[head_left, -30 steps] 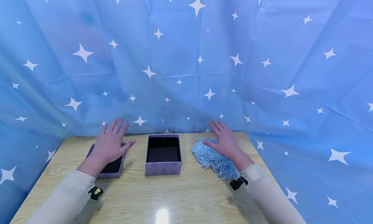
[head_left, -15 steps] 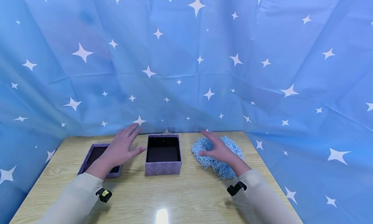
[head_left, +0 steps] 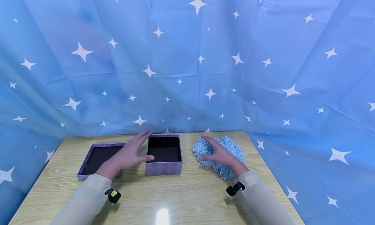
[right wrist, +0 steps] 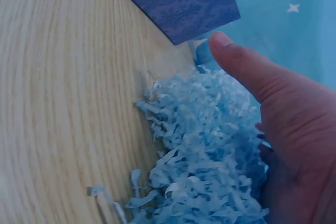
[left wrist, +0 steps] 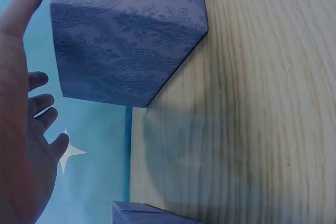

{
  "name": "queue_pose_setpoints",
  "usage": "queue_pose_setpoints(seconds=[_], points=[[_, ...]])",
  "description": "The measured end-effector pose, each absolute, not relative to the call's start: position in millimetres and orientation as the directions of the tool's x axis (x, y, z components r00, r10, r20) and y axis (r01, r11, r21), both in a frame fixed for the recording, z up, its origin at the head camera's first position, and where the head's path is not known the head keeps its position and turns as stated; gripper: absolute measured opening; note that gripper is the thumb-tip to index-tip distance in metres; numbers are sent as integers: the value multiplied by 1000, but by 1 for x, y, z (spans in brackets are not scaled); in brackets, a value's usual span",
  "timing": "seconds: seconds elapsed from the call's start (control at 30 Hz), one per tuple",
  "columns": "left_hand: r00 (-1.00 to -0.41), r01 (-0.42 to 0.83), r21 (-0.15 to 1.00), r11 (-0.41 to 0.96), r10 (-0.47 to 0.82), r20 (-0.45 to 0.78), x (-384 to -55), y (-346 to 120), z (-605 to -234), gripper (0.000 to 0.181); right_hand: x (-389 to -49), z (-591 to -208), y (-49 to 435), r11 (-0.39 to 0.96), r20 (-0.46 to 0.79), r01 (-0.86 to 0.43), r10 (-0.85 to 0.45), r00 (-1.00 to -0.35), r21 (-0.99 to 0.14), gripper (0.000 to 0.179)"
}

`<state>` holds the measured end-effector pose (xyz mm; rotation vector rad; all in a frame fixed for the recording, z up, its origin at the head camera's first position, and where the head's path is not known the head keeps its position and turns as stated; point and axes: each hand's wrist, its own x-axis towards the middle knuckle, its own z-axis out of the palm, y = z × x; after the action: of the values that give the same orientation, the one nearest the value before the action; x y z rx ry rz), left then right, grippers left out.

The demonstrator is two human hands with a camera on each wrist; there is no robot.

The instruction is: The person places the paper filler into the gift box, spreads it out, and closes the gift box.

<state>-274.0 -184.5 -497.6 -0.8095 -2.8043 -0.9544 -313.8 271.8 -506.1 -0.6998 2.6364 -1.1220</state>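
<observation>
No readable text, no numbers – none (any view)

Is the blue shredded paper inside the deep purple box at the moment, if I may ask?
No, the blue shredded paper lies on the table beside the deep purple box.

A blue, star-patterned cloth (head_left: 181,62) hangs behind a pale wood-grained table (head_left: 190,195).

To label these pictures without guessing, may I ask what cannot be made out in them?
Head: left hand hides part of the shallow purple tray; right hand hides part of the blue shredded paper; whether they touch is unclear.
Left wrist: bottom edge cuts off most of the tray, top edge part of the deep purple box.
Right wrist: top edge cuts the box, bottom edge the paper.
</observation>
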Motion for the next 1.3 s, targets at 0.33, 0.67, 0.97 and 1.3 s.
queue_pose_setpoints(seconds=[0.33,0.67,0.97,1.3], points=[[-870,466,596,654,463,172,-277,-179,-507,123,-318,-517,273,636,-3,-373,-508,-861,-675,113],[-880,436,640,632,449,155,-277,-177,-512,123,-319,-526,273,694,-66,-373,-517,-854,-616,114],[-877,432,664,610,455,152,-277,-179,-515,125,-324,-534,268,719,7,-451,-528,-849,-529,91],[-885,417,656,629,445,135,-278,-180,-517,128,-322,-508,263,650,141,-424,-441,-886,-631,79]])
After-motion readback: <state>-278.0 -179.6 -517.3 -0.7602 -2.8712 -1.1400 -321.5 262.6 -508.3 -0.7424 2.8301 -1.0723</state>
